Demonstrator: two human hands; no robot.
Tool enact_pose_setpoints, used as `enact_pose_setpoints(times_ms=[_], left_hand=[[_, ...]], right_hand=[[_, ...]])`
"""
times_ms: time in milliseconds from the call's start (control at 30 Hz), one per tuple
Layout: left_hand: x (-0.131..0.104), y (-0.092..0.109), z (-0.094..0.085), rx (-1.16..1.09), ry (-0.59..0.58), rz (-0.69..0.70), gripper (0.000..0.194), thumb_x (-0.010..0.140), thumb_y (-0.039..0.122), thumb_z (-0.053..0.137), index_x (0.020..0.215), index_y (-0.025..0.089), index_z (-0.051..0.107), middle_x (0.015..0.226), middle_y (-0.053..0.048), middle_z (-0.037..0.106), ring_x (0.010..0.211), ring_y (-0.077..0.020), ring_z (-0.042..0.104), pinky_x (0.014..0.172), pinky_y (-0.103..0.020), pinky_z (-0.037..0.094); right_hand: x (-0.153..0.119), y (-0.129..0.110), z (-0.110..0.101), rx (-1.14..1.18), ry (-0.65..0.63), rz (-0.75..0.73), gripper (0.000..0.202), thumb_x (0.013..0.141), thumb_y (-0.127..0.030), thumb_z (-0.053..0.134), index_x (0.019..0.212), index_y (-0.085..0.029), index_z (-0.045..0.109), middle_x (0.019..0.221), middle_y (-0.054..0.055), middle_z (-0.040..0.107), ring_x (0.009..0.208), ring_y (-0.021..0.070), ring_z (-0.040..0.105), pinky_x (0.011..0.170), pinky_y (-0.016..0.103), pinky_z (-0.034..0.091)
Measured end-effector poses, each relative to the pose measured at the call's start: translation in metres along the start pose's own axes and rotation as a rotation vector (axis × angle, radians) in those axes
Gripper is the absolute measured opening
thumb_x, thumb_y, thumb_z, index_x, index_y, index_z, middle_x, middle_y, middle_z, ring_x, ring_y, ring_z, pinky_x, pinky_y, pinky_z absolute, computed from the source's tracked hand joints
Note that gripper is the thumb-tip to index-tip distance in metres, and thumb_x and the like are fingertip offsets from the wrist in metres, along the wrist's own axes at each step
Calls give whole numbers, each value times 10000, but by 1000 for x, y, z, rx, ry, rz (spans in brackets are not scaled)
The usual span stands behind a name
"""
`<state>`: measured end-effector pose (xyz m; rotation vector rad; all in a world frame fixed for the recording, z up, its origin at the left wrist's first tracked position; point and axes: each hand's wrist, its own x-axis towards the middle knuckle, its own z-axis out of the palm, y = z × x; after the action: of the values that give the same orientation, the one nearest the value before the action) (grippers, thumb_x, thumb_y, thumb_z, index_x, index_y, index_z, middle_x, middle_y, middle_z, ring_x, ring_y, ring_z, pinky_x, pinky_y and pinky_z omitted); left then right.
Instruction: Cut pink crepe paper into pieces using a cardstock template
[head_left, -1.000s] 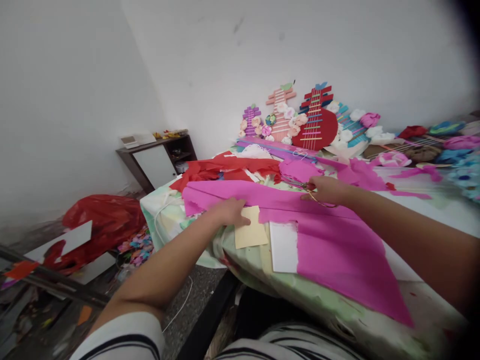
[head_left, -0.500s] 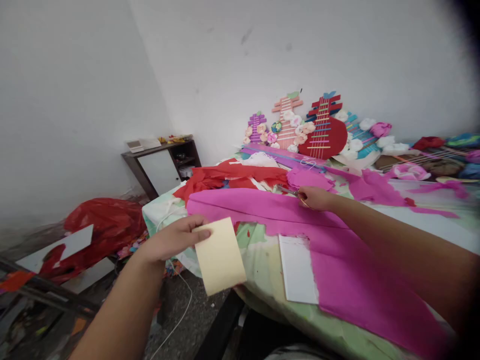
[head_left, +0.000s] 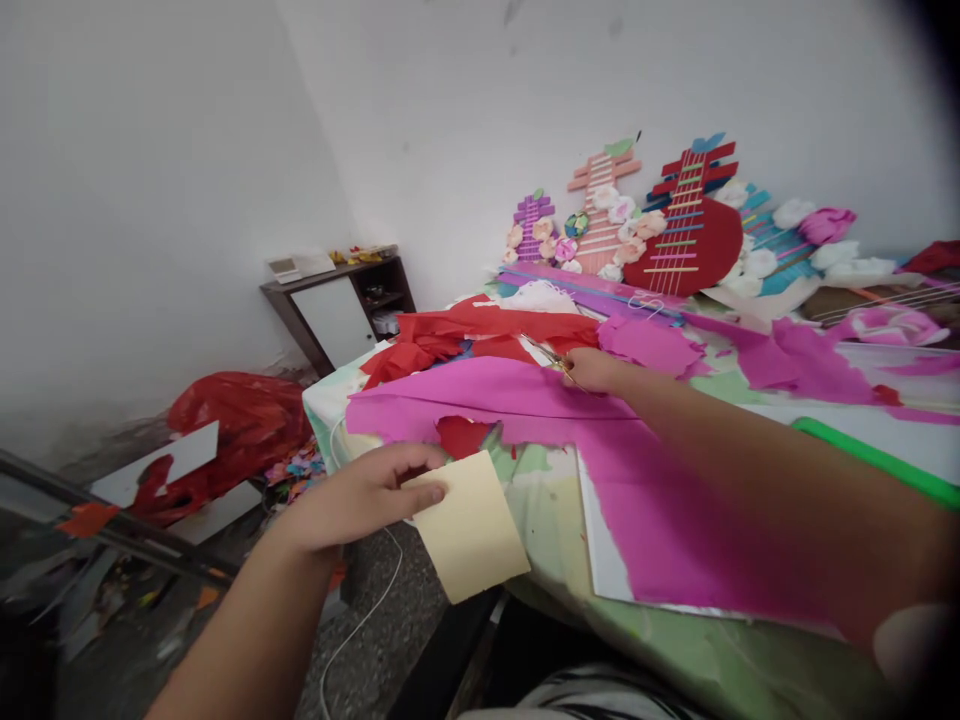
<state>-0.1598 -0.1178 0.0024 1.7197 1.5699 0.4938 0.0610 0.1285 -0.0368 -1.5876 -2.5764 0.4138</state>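
Note:
My left hand (head_left: 390,490) pinches a cream paper sheet (head_left: 476,530) by its upper left corner, thumb on top, in front of the table's near edge. Over the table, my right hand (head_left: 589,370) is closed on a pair of scissors (head_left: 553,358), whose blades point left. Beneath the scissors lies a large magenta paper sheet (head_left: 675,520) with torn edges. Crumpled red paper (head_left: 517,328) lies just beyond the blade tips. A piece of red (head_left: 461,437) shows under the magenta sheet near my left hand.
Several paper-flower-trimmed, lute-shaped crafts, one red (head_left: 686,245), lean against the wall. A green-edged object (head_left: 874,458) lies by my right forearm. At the left stand a small cabinet (head_left: 330,310) and a red plastic bag (head_left: 247,415) on the floor. A white cable (head_left: 367,610) hangs below the table.
The scissors have come up off the table area in my right hand and show more clearly, further left. The camera view has shifted; my left hand still holds the cream sheet.

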Motion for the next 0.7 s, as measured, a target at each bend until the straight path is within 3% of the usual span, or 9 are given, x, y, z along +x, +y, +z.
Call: enact_pose_setpoints(times_ms=[167,367,500,600,700], left_hand=[[12,5,8,57,-14,64,236,759,377,480,809,154,535,718,18,495,658,-102,463,573,-183,374],[32,5,19,75,-115,131,195,749,334,491,782,147,532,747,7,515,699,-110,483,638,-211,393],[42,7,37,-82,-171,162,189,736,315,510,827,152,540,948,-32,549,860,-141,509,747,-243,403],[41,13,56,-228,-253,121,235,725,339,532,863,149,535,1053,-66,543,886,-158,527,695,-240,431],[33,24,69,-311,-340,177,207,733,317,541,840,140,543,1056,-81,560,894,-156,545,712,-238,432]], right_hand=[[0,-5,1,46,-47,80,189,623,-234,520,766,-121,568,588,34,538,453,101,452,435,221,305],[-6,-3,-17,101,-115,74,179,621,-221,536,763,-119,573,575,30,521,496,111,458,463,229,316],[-11,-2,-22,130,-120,28,141,635,-213,548,755,-143,571,621,34,537,563,125,480,497,234,326],[-10,-2,-18,147,-113,43,133,650,-226,558,744,-132,562,668,50,547,579,131,485,492,242,324],[-6,-2,-12,182,-109,90,197,694,-265,552,809,-104,558,750,70,558,621,133,500,511,247,352]])
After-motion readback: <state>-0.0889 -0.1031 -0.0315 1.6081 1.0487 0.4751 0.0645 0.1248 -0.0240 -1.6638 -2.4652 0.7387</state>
